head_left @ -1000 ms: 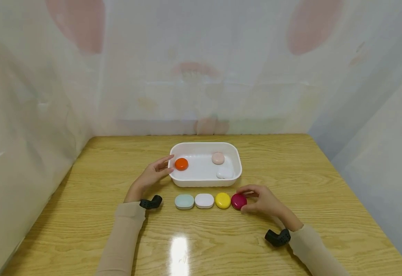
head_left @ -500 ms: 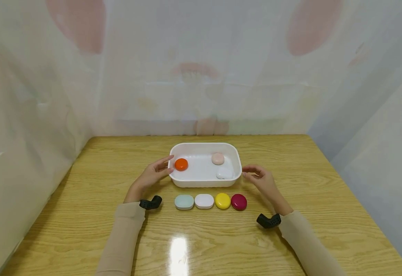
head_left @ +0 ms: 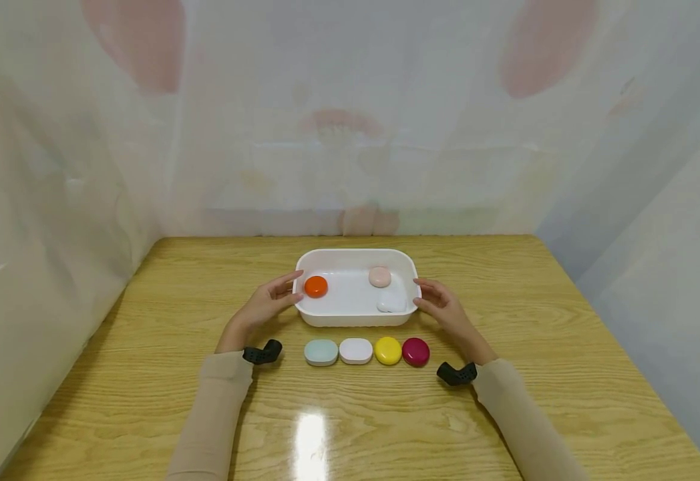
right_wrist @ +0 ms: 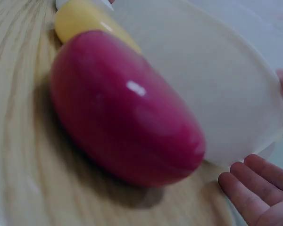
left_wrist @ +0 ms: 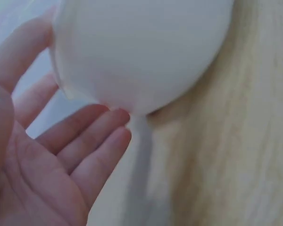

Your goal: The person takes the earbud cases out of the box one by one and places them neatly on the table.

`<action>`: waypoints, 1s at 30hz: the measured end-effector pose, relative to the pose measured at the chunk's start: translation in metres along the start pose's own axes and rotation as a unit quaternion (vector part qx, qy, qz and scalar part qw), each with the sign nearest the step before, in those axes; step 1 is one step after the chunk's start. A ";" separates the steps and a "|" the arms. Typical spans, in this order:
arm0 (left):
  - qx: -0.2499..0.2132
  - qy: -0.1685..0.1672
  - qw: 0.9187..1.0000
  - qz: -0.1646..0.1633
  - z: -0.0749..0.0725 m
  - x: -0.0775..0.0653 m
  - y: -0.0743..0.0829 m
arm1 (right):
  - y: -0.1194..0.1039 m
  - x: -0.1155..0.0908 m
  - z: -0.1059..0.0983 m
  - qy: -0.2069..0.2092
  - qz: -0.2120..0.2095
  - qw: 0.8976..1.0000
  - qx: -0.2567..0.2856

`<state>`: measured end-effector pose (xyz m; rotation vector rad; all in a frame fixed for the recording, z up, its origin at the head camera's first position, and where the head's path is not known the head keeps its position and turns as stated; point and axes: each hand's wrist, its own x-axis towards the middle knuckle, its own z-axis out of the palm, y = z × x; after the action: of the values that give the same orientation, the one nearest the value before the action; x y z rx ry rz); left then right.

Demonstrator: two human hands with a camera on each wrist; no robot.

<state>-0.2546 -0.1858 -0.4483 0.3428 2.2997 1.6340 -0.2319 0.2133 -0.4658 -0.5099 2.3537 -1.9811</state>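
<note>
A white rectangular tray [head_left: 350,321] stands in the middle of the table. My left hand [head_left: 264,304] holds its left end, with thumb and a finger over the rim and other fingertips against the outer wall in the left wrist view. My right hand [head_left: 446,307] holds the right end in the same way. Inside lie an orange round piece [head_left: 316,286], a pale pink one [head_left: 379,276] and a white one [head_left: 391,303]. In front sits a row: a pale green oval case [head_left: 321,352], a white oval case [head_left: 356,351], a yellow round piece [head_left: 389,351] and a crimson one [right_wrist: 127,108].
The wooden table [head_left: 163,287] ends at a pale patterned curtain [head_left: 350,167] at the back and sides. Black wrist cameras [head_left: 457,374] sit on both wrists, close to the row's two ends.
My right hand has left the crimson piece at the row's right end and moved up to the tray's right end, now holding its rim. My left hand and the tray have stayed put.
</note>
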 end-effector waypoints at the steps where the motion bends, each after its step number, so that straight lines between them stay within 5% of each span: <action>1: 0.013 0.007 1.000 0.003 0.000 -0.001 0.003 | 0.001 0.000 0.000 -0.004 0.005 1.000 0.002; 8: 0.140 0.073 0.985 0.076 -0.002 -0.005 0.031 | 0.008 -0.001 -0.001 -0.026 0.024 0.999 0.015; 11: 0.166 0.075 0.979 0.092 0.001 -0.005 0.046 | 0.009 -0.002 -0.001 -0.031 0.041 0.999 0.015; 19: 0.182 -0.005 0.976 0.119 0.023 0.013 0.075 | 0.006 -0.001 0.000 -0.033 0.054 0.998 0.016; 30: 0.178 -0.095 0.970 0.135 0.081 0.053 0.090 | 0.006 -0.002 -0.001 -0.030 0.057 0.998 0.013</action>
<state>-0.2714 -0.0667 -0.3933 0.8883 2.4728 1.2186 -0.2314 0.2153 -0.4716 -0.4172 2.2647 -1.9173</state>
